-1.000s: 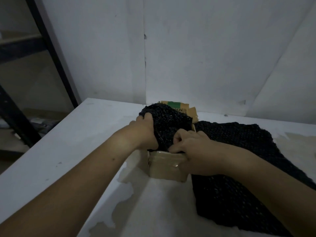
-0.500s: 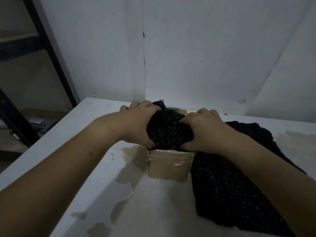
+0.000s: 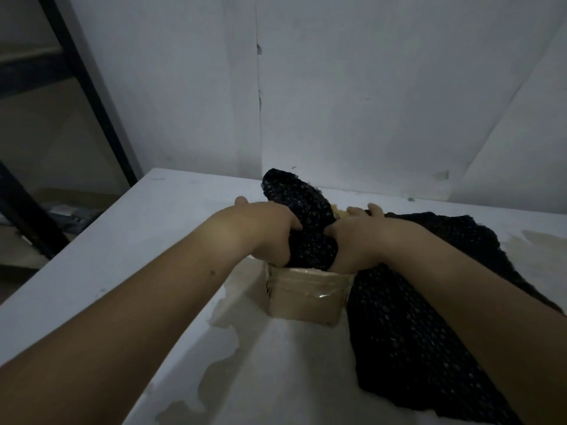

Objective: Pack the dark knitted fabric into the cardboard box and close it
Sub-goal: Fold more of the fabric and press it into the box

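Note:
A small cardboard box (image 3: 303, 297) with tape on its front stands in the middle of the white table (image 3: 129, 240). A bunched wad of dark knitted fabric (image 3: 306, 222) rises out of its top. My left hand (image 3: 264, 231) grips the wad from the left and my right hand (image 3: 356, 240) grips it from the right, thumbs dug into the knit. The remainder of the fabric trails out of the box to the right and lies spread on the table under my right forearm. The inside of the box is hidden.
A white wall (image 3: 368, 87) stands close behind the table. Black shelf posts (image 3: 89, 87) rise at the left beyond the table's edge. The tabletop has patches of peeled coating (image 3: 233, 329) in front of the box.
Both hands have shifted their hold on the wad and lowered against the box top. The fabric bunch now stands taller and narrower behind them, hiding the green-printed back flap.

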A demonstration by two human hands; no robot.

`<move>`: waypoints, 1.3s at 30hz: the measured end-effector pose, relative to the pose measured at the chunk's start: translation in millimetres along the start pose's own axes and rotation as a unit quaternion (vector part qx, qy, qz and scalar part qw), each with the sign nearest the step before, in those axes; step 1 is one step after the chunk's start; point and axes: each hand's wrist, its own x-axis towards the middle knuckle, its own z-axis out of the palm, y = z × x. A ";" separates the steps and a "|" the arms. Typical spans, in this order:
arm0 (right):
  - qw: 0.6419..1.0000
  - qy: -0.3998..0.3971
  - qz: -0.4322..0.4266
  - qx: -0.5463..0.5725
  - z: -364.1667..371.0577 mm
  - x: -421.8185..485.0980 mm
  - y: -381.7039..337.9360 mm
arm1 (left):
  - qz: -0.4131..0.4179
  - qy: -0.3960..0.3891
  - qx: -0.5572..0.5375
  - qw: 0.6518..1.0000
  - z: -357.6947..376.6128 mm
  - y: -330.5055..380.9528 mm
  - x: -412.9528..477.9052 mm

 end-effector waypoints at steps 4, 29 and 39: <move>1.000 0.016 -0.016 0.017 0.9 -1.0 4.4 | 0.015 -0.007 -0.001 1.000 -7.5 -1.7 -0.9; 0.945 0.290 -0.105 0.111 13.8 -26.7 26.1 | 0.065 0.156 -0.057 0.984 4.6 -23.2 -7.6; 0.970 0.192 -0.081 0.124 12.2 -16.8 24.2 | 0.038 0.083 -0.081 0.992 10.5 -10.1 2.6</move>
